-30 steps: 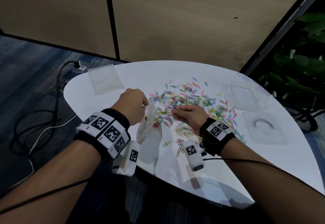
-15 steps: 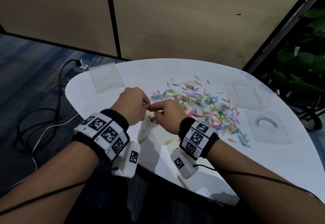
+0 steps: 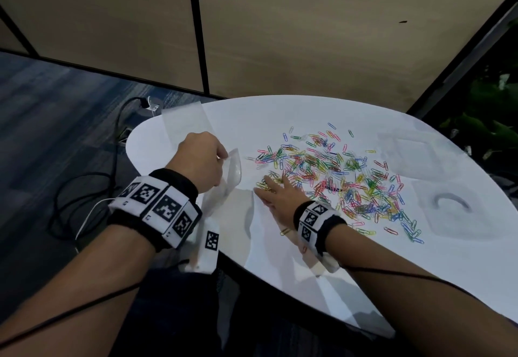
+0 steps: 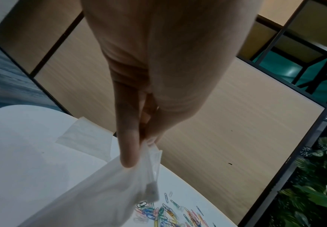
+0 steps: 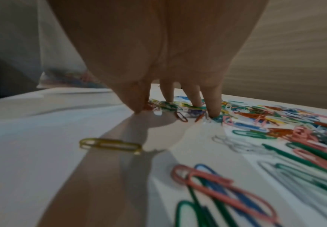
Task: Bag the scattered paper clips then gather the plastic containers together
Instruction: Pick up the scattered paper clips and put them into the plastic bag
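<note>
Colourful paper clips (image 3: 336,177) lie scattered over the middle of the white table (image 3: 280,258). My left hand (image 3: 200,160) pinches the mouth of a clear plastic bag (image 3: 229,177) at the pile's left; the bag hangs down toward the table. In the left wrist view, thumb and fingers (image 4: 129,145) clamp the bag (image 4: 110,192) above the clips (image 4: 162,213). My right hand (image 3: 277,191) lies with spread fingers on the near left edge of the pile. Its fingertips (image 5: 213,106) press onto clips (image 5: 275,133). Two clear plastic containers (image 3: 406,157) (image 3: 451,205) sit at the right.
Another clear flat bag (image 3: 185,123) lies at the table's far left corner. A lone yellow clip (image 5: 110,145) rests near my right wrist. Cables (image 3: 84,188) run over the floor left of the table. A plant (image 3: 493,121) stands at the right.
My right hand left the bag's mouth and moved right, back onto the clip pile, fingers now spread. My left hand keeps hold of the bag.
</note>
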`<state>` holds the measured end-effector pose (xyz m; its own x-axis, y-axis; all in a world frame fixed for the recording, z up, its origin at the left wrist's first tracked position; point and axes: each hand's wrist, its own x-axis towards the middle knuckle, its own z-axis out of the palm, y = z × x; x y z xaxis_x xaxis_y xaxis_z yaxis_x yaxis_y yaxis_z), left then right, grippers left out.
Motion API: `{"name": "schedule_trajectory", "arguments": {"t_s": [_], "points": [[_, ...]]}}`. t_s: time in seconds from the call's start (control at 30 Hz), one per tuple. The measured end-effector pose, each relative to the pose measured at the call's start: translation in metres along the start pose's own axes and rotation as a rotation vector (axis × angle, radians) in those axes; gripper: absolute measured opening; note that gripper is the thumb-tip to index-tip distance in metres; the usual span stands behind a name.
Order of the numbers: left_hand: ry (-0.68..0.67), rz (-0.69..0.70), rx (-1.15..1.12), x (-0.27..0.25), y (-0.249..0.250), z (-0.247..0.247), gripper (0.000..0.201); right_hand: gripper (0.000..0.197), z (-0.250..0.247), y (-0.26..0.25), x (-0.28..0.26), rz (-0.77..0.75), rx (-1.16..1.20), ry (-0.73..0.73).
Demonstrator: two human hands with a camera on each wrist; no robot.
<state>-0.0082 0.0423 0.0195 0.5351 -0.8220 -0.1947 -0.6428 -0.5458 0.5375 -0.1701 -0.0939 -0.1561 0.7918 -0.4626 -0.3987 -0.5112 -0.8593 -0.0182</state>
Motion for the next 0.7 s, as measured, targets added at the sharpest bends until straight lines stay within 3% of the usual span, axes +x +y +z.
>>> {"name": "schedule_trajectory", "arguments": {"t_s": [0.17,0.27,0.33,0.53,0.7], "points": [[-0.034,0.015,0.005,0.005,0.0,0.004,0.027,0.031,0.0,-0.005,0.005,0.013,0.011,0.175],[-0.054,0.027,0.02,0.006,0.003,0.007,0.026,0.016,-0.008,-0.004,0.0,0.035,0.0,0.154],[-0.068,0.028,0.021,0.006,0.005,0.009,0.027,0.017,-0.017,0.003,-0.006,0.099,0.101,0.168],[-0.104,0.041,0.03,0.007,0.01,0.014,0.028,0.017,-0.064,0.037,-0.035,0.449,0.91,0.371],[-0.115,0.049,0.022,0.007,0.018,0.02,0.028,0.025,-0.104,0.038,-0.065,0.411,1.748,0.421]]}}
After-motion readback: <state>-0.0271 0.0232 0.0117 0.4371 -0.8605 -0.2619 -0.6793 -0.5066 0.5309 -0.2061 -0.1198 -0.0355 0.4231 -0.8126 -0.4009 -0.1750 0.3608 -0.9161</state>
